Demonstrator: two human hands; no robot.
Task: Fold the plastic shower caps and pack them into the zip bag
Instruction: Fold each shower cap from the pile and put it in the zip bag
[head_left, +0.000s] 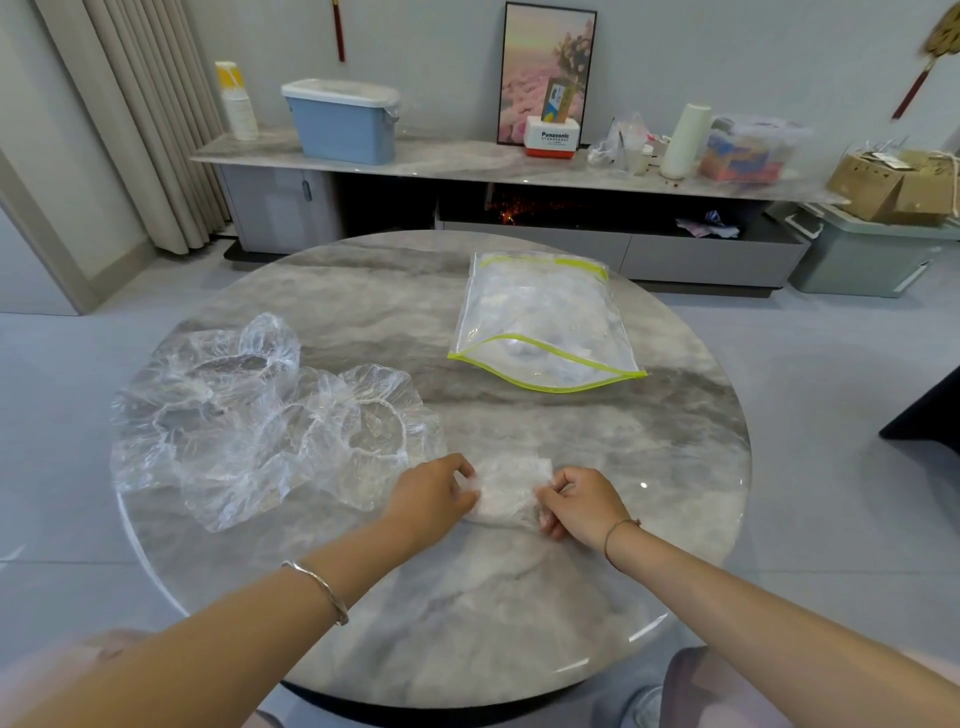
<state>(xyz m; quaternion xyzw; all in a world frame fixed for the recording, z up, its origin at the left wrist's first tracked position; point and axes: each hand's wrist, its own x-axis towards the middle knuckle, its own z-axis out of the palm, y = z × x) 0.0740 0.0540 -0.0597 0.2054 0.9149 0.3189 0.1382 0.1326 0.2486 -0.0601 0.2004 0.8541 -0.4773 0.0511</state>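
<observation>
Step in hand: folding one cap (511, 493). It's already a small, dense wad lying flat on the table (519, 623), on the near side of the bag (545, 322) and apart from it.

Grips: left hand (434, 493) has fingers curled, pinching the wad's left edge. Right hand (579, 506) is the same on the right edge. Both are closed on the cap, neither is free.

Bag: clear with yellow-green trim, lying flat. The near end looks to gape, so I read that as the mouth, facing the person. There's whitish stuff inside, probably caps already packed, though I can't count them.

Backlog: loose pile (260, 421) of unfolded caps, left of the bag and nearer the person. Several in there, all overlapping. Task looks roughly mid-way.

Next move, my read: one more fold or a press to get the air out, then carry the wad forward to the bag's mouth. One hand will likely need to lift the top flap while the other slides it in. Thin film springs back, so keep it pinched until it's inside.

Surface: round, glossy grey marble-look top. It's slick, so the bag may skid when pushed.

Room: beyond the bag there's a low sideboard (467, 161) with a blue bin (343, 124), a framed picture (548, 73) and clutter. Curtain (140, 119) is far left of the bag, cardboard box (893, 187) far right.
</observation>
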